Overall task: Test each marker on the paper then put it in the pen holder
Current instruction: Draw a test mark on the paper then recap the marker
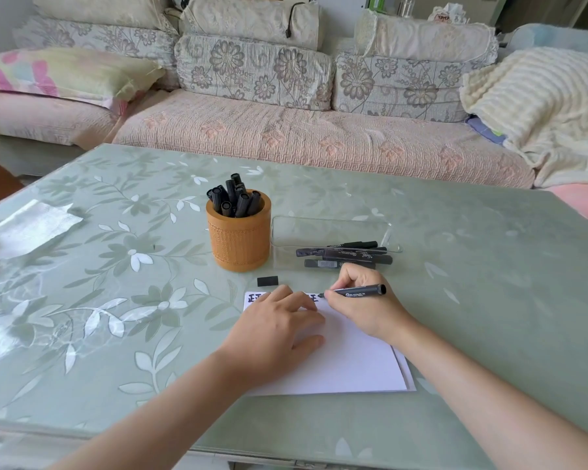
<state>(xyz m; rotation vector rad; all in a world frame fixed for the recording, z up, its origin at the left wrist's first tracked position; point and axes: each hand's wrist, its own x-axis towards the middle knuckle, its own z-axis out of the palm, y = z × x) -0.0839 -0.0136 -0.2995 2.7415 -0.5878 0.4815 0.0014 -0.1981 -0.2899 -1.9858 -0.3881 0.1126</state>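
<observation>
I see the left hand [272, 330] flat on the paper [353, 361], fingers relaxed. The right hand [360, 310] grips an uncapped marker [357, 291] with its tip at the paper's top edge, by bold black characters I can't read; the barrel print is too small. Beyond on the desk [489, 300]: a black cap [267, 281], loose markers [343, 256], one barcode-labelled, a clear case [330, 232], and an orange pen holder [239, 239] full of markers.

Home living room. Long sofa [302, 137] with a pink quilted seat cover runs across the back. Floral back cushions [252, 69] stacked along it. Pink-print pillow [72, 71] at the left end, cream ribbed blanket [540, 106] heaped at the right. Low bench [116, 266] in front under a green floral cover with a glossy clear sheet on top. Household fabrics throughout.
</observation>
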